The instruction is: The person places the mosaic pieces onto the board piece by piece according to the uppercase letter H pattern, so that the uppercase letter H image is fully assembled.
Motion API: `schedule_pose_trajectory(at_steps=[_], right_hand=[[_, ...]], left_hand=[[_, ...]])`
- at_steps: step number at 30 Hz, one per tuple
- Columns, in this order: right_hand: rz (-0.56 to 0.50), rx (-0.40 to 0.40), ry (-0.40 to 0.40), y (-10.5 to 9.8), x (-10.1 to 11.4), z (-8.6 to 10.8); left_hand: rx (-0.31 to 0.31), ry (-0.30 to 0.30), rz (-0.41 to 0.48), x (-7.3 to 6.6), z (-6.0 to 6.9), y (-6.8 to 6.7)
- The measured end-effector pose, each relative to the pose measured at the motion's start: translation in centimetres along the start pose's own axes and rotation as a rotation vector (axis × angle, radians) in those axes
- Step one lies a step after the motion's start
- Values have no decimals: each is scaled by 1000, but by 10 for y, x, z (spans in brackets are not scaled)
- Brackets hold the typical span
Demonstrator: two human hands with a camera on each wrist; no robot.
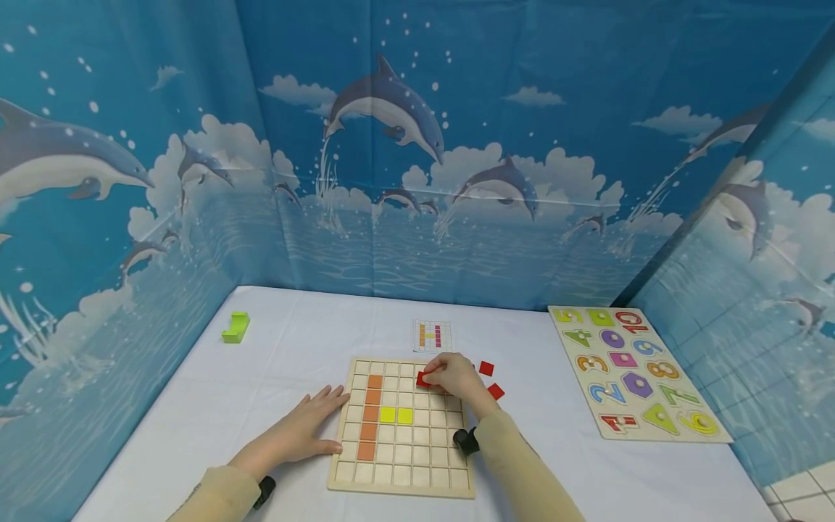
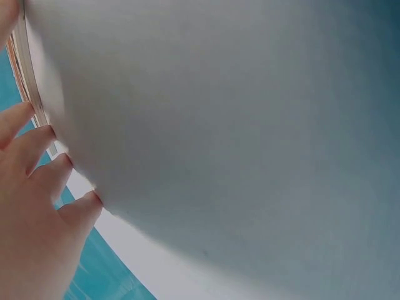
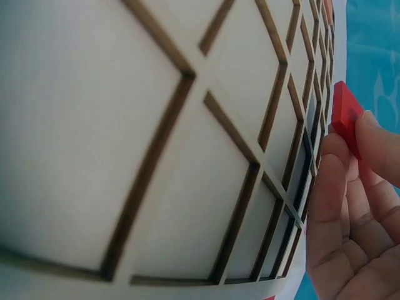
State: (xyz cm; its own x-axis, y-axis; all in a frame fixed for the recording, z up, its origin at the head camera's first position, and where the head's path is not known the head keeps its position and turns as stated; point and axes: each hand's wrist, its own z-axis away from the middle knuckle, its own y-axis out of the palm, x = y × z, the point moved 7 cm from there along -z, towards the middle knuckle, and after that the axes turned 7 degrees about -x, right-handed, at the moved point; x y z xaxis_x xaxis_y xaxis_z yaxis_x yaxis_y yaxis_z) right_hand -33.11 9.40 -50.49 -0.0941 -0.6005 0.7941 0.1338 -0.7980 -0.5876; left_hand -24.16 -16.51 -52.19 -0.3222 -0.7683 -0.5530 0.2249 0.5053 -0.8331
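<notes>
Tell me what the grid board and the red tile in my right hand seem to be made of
Grid board: likely matte wood or plywood, judging by its pale tan surface and brown ridge edges. Red tile: painted wood or plastic, I can't tell which; it looks smooth, crisp-edged and solid red.

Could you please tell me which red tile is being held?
The red tile pinched in the right hand over the board; the other red tiles in view lie loose on the white cloth, right of the board.
</notes>
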Motion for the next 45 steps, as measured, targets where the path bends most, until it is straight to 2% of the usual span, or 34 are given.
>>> schedule_pose_trajectory(at_steps=[19, 27, 36, 41, 45], right_hand=[[75, 1, -2, 7, -1, -4], [133, -8, -44, 8, 4, -2], [157, -26, -56, 14, 5, -2], [120, -29, -71, 7, 6, 4], [92, -62, -85, -7, -2, 10]], left_hand=[[8, -8, 5, 0, 0, 0], [2, -7, 5, 0, 1, 0], [0, 3, 11, 2, 1, 1], [0, 5, 9, 2, 1, 1], [3, 6, 11, 1, 1, 1]])
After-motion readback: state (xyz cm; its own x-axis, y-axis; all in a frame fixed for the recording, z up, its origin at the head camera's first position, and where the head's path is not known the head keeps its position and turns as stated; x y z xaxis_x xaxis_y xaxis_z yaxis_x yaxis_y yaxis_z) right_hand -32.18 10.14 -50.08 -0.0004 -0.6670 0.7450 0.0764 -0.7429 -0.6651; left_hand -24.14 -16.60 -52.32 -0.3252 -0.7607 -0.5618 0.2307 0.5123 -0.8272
